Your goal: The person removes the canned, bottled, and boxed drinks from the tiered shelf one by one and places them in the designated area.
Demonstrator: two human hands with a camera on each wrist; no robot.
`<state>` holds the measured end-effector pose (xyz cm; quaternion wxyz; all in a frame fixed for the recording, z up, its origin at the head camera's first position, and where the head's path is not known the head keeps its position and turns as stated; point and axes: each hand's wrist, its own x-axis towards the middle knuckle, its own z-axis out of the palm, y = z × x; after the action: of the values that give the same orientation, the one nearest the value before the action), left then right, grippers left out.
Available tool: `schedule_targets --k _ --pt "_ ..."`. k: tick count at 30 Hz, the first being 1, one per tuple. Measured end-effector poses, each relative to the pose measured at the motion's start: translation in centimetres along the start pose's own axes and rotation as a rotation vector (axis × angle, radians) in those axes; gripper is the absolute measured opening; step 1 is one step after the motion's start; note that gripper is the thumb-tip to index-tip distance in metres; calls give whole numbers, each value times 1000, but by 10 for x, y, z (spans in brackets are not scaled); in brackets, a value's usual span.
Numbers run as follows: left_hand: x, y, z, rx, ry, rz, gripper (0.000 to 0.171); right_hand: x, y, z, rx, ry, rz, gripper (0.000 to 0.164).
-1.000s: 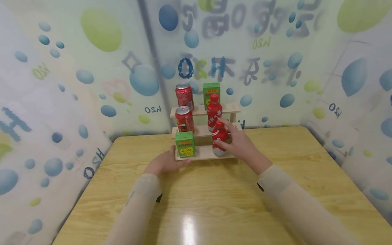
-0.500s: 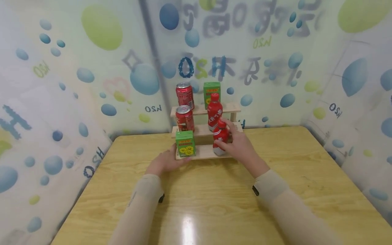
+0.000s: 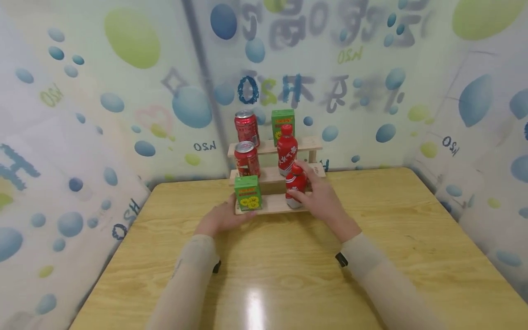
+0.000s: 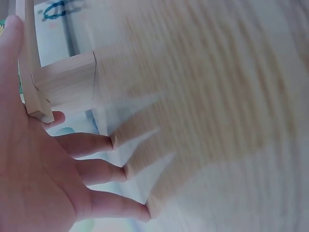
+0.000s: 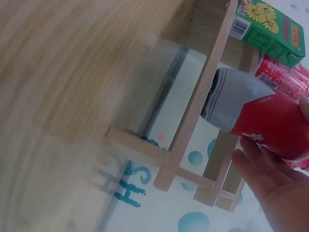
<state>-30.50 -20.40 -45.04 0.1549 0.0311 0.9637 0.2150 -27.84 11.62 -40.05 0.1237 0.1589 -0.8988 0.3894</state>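
Observation:
In the head view, my right hand (image 3: 323, 199) holds a small red bottle (image 3: 294, 185) between thumb and fingers, at the right part of the bottom tier. The bottle's grey lower end (image 5: 236, 99) meets the board edge in the right wrist view; whether it bears fully on the board I cannot tell. My left hand (image 3: 222, 217) grips the left end of the wooden three-tier shelf (image 3: 278, 207). Its thumb lies along the bottom board (image 4: 30, 58) and its other fingers reach past the end, several with tips touching the table. A green drink carton (image 3: 248, 195) stands beside that hand.
The middle tier carries a red can (image 3: 246, 160) and another red bottle (image 3: 287, 153). On the top tier stand a second red can (image 3: 246, 128) and a green carton (image 3: 282, 121). The shelf stands on a wooden table (image 3: 264, 266), close to a patterned wall (image 3: 350, 110).
My right wrist has shifted slightly left and toward me, while the hand keeps holding the bottle at nearly the same spot. The left hand stays on the shelf; the view tilts a little.

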Motion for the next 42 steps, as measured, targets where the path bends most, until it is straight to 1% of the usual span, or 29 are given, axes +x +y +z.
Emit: schedule_targets --k 2,4,6,9,13,15,17,20,24,26,29,33,37,42 --pt "1 0 0 2 1 8 135 1 1 -7 -42 6 19 84" --pt "2 0 -1 6 2 10 135 1 3 -19 -76 11 38 84" --pt "2 1 -1 14 2 7 136 0 7 -36 -82 20 63 84" --pt "2 2 -3 26 4 10 137 0 14 -65 -73 66 81 84" --pt "2 3 -4 42 8 14 137 5 25 -98 -70 126 68 84" --pt "2 2 -4 46 11 14 137 11 31 -108 -77 139 55 84" --pt "2 1 -4 39 19 13 136 18 39 -114 -85 132 49 84" --pt "1 -2 -2 26 24 8 136 31 52 -115 -104 92 66 85" --pt "-1 -4 0 19 14 -7 138 47 71 -107 -86 43 122 85" --pt "-2 -4 1 16 14 -9 139 53 79 -100 -66 38 150 86" --pt "-1 -3 -1 10 24 1 139 62 91 -90 -44 54 179 85" --pt "0 -1 -3 25 23 17 138 68 103 -79 -30 66 202 87" --pt "0 0 -2 37 11 20 137 70 110 -73 -6 62 228 88" --pt "2 -1 1 31 17 15 137 71 116 -66 -6 19 261 90"
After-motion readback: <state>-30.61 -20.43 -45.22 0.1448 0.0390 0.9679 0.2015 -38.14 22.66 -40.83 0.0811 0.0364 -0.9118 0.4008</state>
